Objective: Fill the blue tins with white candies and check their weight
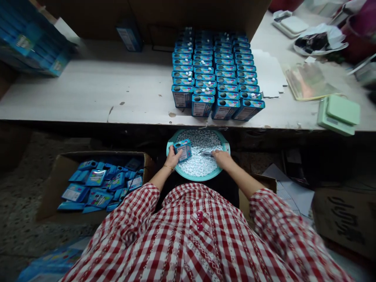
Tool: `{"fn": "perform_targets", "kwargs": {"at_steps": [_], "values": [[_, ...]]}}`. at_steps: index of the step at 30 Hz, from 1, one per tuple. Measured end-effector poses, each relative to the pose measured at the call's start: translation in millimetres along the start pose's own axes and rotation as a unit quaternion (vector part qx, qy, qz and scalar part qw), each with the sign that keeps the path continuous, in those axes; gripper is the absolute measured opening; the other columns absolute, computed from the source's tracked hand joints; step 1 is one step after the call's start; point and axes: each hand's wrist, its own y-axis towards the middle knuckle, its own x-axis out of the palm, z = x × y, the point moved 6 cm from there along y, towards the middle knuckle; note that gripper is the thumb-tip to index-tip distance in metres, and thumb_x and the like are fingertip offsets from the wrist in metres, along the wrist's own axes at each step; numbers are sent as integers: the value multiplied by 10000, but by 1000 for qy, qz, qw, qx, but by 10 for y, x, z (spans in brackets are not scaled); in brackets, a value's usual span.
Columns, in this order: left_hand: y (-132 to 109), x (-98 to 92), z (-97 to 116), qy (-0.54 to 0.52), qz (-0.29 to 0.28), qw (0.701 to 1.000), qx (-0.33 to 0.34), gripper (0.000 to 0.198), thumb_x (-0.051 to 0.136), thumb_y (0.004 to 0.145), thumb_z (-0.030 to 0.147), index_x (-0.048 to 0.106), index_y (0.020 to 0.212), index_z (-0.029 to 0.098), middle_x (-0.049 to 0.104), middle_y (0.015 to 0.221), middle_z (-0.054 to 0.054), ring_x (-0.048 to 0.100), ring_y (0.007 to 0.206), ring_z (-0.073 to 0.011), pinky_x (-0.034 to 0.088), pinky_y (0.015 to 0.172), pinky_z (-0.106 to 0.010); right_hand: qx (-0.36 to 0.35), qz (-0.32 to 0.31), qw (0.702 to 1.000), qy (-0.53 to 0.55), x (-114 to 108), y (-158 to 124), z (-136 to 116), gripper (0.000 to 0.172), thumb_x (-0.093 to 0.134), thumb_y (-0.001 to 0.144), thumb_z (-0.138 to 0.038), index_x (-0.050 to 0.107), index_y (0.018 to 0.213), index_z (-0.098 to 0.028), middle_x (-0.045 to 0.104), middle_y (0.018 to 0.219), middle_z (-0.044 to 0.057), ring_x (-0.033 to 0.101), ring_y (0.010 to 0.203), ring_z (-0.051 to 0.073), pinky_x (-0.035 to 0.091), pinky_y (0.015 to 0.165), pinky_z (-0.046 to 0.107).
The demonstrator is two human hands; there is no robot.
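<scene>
Checked shirt (pixel 199 235) fills the bottom of the view, and just past it a teal basin (pixel 169 145) sits low in front of the person, below the table edge, where both hands reach it with bent elbows. It is heaped with small white pellets (pixel 199 166).

Left hand (pixel 171 158) is closed round 1 blue box (pixel 183 150), fingers wrapped on its side, holding it tilted right above the basin's left part. Held there, I judge, anything that drops from it lands back among the pellets and not on the floor.

Right hand (pixel 222 158) lies palm down on the pellets at the basin's right side, fingers pointing toward the box. A small shiny piece (pixel 206 153) shows at its fingertips; whether the fingers grip it or only touch it I cannot tell.

On the table (pixel 102 90), directly ahead, stand more boxes (pixel 216 74) in 4 tight columns, upright, each with a round hole in its top facing up. Some tops carry a few loose white pellets. Packed side to side, they prop each other and stay within a forward reach.

Down on the floor at the person's left, a carton (pixel 49 184) holds loose blue packs (pixel 100 188) lying flat in a jumble, close to the left arm. A green scale (pixel 337 114) rests at the table's right edge, well apart from the hands.
</scene>
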Motion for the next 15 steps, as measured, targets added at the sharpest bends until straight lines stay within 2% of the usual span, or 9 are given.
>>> {"fn": "perform_targets", "kwargs": {"at_steps": [2, 4, 6, 8, 11, 13, 15], "values": [[14, 90, -95, -71, -4, 996, -54, 445, 685, 673, 350, 414, 994, 203, 590, 989, -40, 598, 916, -177, 469, 892, -391, -11, 7, 999, 31, 263, 168, -183, 338, 369, 897, -135, 540, 1188, -145, 625, 1123, 128, 595, 1025, 222, 458, 830, 314], [1, 198, -123, -115, -23, 989, -86, 478, 710, 658, 369, 409, 991, 206, 598, 997, -40, 608, 903, -171, 476, 888, -396, -16, 23, 997, 67, 414, 305, -350, 360, 369, 909, -164, 506, 1241, -171, 600, 1199, 93, 573, 1074, 207, 449, 857, 288], [-33, 269, -94, -133, -56, 985, -97, 507, 726, 644, 403, 414, 993, 208, 607, 1006, -42, 614, 904, -173, 475, 889, -408, -17, 39, 994, 104, 471, 386, -419, 364, 374, 913, -179, 494, 1257, -180, 586, 1235, 67, 561, 1098, 199, 443, 869, 273], [-71, 248, -23, -134, -81, 984, -89, 530, 723, 639, 443, 420, 1009, 216, 609, 1022, -42, 614, 917, -180, 472, 887, -416, -19, 53, 989, 137, 470, 407, -382, 352, 393, 913, -203, 500, 1248, -178, 599, 1222, 49, 563, 1093, 191, 441, 869, 261], [-101, 27, 174, -96, -72, 993, -9, 516, 693, 662, 452, 436, 1046, 224, 601, 1045, -39, 597, 965, -185, 451, 912, -398, -22, 66, 982, 173, 418, 358, -203, 350, 431, 904, -239, 510, 1235, -159, 623, 1182, 54, 577, 1059, 182, 445, 860, 251], [-115, -164, 331, -26, -39, 997, 69, 481, 679, 675, 416, 460, 1050, 209, 599, 1025, -40, 583, 974, -188, 432, 931, -372, -21, 72, 980, 186, 347, 290, -62, 344, 462, 886, -238, 527, 1215, -160, 635, 1157, 61, 585, 1039, 181, 448, 852, 250], [-139, -275, 460, 64, -11, 989, 130, 460, 672, 675, 372, 481, 1049, 186, 594, 990, -42, 574, 955, -193, 423, 930, -351, -25, 81, 975, 203, 223, 198, 57, 331, 497, 858, -221, 550, 1181, -172, 652, 1114, 61, 597, 1011, 185, 452, 846, 264]]}}
